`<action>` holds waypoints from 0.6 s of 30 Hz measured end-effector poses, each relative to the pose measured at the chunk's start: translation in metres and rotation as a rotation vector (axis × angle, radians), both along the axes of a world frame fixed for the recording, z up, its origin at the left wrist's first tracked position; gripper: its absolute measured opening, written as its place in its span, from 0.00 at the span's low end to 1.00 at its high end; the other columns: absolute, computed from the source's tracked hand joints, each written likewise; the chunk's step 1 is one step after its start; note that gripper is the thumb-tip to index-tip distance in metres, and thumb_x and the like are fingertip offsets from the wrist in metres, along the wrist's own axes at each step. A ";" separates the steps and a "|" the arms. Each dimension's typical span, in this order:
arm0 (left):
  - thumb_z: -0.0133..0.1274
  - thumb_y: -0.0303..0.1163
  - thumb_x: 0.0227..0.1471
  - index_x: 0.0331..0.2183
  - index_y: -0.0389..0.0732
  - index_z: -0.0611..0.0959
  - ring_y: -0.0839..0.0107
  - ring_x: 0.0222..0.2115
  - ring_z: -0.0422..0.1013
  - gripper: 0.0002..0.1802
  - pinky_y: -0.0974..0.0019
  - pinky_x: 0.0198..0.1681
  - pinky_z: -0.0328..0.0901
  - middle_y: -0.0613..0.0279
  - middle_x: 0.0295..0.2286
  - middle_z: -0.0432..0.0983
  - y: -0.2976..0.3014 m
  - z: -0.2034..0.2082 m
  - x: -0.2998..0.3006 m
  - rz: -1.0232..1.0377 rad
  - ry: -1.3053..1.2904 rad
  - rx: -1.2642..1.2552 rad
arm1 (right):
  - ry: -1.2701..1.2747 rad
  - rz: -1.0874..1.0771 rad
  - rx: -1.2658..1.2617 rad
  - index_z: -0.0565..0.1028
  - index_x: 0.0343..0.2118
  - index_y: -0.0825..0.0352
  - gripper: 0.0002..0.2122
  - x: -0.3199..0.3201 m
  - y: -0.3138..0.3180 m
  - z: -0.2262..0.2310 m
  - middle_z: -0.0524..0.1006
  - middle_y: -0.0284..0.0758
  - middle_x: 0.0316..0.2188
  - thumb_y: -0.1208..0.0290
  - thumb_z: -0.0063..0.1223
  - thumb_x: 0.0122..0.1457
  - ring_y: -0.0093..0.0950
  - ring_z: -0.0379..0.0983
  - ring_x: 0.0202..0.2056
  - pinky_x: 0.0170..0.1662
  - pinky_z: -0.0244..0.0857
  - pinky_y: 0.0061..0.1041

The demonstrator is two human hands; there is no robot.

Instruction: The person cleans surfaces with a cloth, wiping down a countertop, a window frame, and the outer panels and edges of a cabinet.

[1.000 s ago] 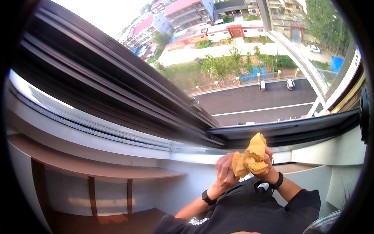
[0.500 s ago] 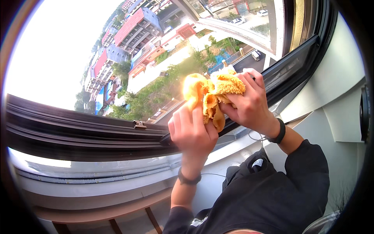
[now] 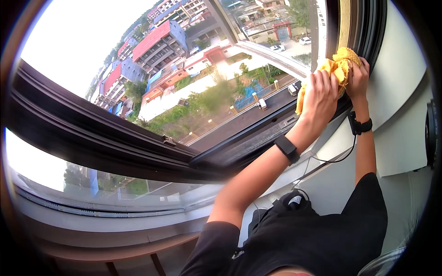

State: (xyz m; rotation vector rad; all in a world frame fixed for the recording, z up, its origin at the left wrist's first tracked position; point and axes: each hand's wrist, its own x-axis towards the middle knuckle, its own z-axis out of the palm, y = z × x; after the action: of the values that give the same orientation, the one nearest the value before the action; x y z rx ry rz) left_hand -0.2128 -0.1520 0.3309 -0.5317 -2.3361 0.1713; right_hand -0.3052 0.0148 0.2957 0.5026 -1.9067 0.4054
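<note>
A bunched yellow-orange cleaning cloth (image 3: 340,69) is between my hands at the right side of the dark window frame (image 3: 368,34). My left hand (image 3: 318,95) has its fingers wrapped over the cloth's near left part, and one flap hangs beside the wrist. Closed round the cloth's right side, my right hand (image 3: 358,82) is close against the frame's upright. The cloth hides part of the frame corner, and the fingertips are partly covered by its folds. Each wrist wears a black band.
Beyond the frame lie a road (image 3: 235,126), trees and red-roofed buildings (image 3: 159,39), far below. A window latch (image 3: 169,140) sits on the left rail. A white curved wall panel (image 3: 405,87) stands at right; a thin black cable (image 3: 338,161) hangs from my right wrist.
Both hands have moved right with the cloth, from in front of the outdoor view to the frame's right side. My left arm now reaches across my body.
</note>
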 end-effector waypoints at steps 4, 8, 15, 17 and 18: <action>0.46 0.32 0.45 0.34 0.37 0.73 0.63 0.32 0.65 0.12 0.62 0.37 0.58 0.55 0.28 0.69 -0.021 -0.002 0.003 0.076 -0.017 0.084 | -0.061 -0.002 0.005 0.76 0.34 0.75 0.13 -0.005 -0.023 -0.005 0.76 0.52 0.33 0.70 0.41 0.61 0.49 0.68 0.42 0.52 0.57 0.40; 0.47 0.32 0.44 0.30 0.39 0.73 0.63 0.31 0.66 0.09 0.62 0.37 0.58 0.56 0.27 0.69 -0.034 -0.002 0.019 0.069 -0.052 0.170 | -0.086 0.142 -0.069 0.75 0.33 0.76 0.13 0.019 -0.049 -0.004 0.75 0.53 0.33 0.70 0.42 0.61 0.50 0.67 0.41 0.51 0.57 0.41; 0.47 0.32 0.44 0.27 0.39 0.73 0.64 0.28 0.66 0.07 0.63 0.34 0.59 0.57 0.25 0.68 -0.069 -0.009 0.042 0.094 -0.012 0.290 | -0.186 0.269 -0.078 0.75 0.30 0.76 0.13 0.038 -0.084 0.003 0.74 0.51 0.31 0.70 0.43 0.60 0.50 0.66 0.37 0.44 0.60 0.42; 0.48 0.32 0.44 0.27 0.40 0.73 0.64 0.28 0.67 0.07 0.63 0.34 0.59 0.58 0.25 0.69 -0.074 -0.012 0.046 0.121 0.000 0.307 | -0.210 0.304 -0.075 0.75 0.30 0.75 0.12 0.044 -0.095 0.005 0.75 0.51 0.30 0.70 0.43 0.59 0.49 0.67 0.36 0.44 0.61 0.42; 0.48 0.32 0.43 0.27 0.41 0.73 0.64 0.28 0.67 0.07 0.63 0.34 0.59 0.58 0.25 0.69 -0.074 -0.010 0.048 0.112 0.008 0.338 | -0.231 0.294 -0.028 0.76 0.30 0.75 0.12 0.048 -0.094 0.010 0.75 0.50 0.30 0.71 0.44 0.58 0.48 0.67 0.37 0.43 0.61 0.41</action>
State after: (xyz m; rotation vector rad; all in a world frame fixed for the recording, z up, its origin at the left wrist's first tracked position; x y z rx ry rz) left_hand -0.1643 -0.2262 0.3209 -0.2322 -2.3219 -0.1680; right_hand -0.2569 -0.0797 0.3059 0.7478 -2.0501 0.7061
